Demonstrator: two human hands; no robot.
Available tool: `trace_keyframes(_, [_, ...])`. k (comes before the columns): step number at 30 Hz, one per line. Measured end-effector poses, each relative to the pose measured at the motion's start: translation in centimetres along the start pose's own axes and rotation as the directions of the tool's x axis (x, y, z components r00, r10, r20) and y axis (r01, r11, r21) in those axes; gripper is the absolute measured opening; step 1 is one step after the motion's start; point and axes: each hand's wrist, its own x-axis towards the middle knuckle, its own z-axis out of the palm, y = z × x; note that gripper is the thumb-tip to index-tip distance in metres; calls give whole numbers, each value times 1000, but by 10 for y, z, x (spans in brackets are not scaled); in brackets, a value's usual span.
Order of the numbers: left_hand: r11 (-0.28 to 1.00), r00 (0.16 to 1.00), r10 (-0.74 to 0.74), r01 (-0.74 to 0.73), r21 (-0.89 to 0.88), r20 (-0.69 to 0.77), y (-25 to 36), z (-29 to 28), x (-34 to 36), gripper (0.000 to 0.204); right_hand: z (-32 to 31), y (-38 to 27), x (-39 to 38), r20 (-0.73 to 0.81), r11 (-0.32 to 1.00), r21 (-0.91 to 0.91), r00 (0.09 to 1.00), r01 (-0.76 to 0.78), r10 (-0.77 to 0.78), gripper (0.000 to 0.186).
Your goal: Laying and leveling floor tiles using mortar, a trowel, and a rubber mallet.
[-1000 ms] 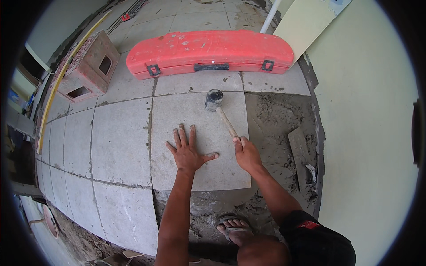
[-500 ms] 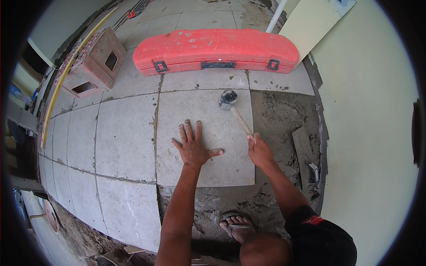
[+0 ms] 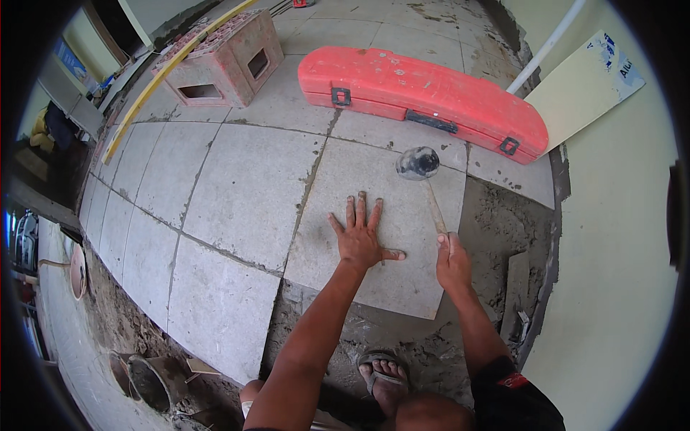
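Observation:
My left hand (image 3: 359, 244) rests flat on a grey square tile (image 3: 359, 287), fingers spread. My right hand (image 3: 451, 264) grips the pale wooden handle of a rubber mallet (image 3: 417, 162), whose black, cement-smeared head is over the far part of that tile. Rough wet mortar (image 3: 496, 223) lies bare along the tile's right side and near edge, with a dirty narrow board (image 3: 514, 287) on it at the right. My sandalled foot (image 3: 381, 381) is just below the tile, in the mortar strip.
A long red case (image 3: 417, 86) lies behind the tile. A pinkish box (image 3: 215, 72) and a yellow bar (image 3: 133, 108) are at the back left, among laid tiles (image 3: 201, 280). A pale panel (image 3: 575, 93) and white pipe (image 3: 539, 50) lean at the right wall. Buckets (image 3: 151, 381) stand lower left.
The view has turned to the left, so the scene sits further right. My left hand remains spread on the tile. The mallet head has swung to point more upright, nearer the tile's far edge.

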Motion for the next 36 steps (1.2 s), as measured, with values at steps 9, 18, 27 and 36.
trace_keyframes(9, [1000, 1000, -14, 14, -27, 10, 0, -2, -3, 150, -1, 13, -27, -13, 998, -6, 997, -70, 70, 32])
trace_keyframes(18, [989, 998, -61, 58, -135, -17, -13, 1, -7, 146, 8, 28, -29, -75, 972, 233, 997, 38, -21, 34])
trace_keyframes(27, [988, 990, -43, 22, -154, -134, -11, 11, -25, 143, -26, -19, -50, 30, 792, 597, 990, -130, 140, 31])
trace_keyframes(36, [974, 953, -158, 107, -198, -260, -25, 29, -36, 140, -16, -6, -57, -101, 935, 316, 985, 165, -140, 28])
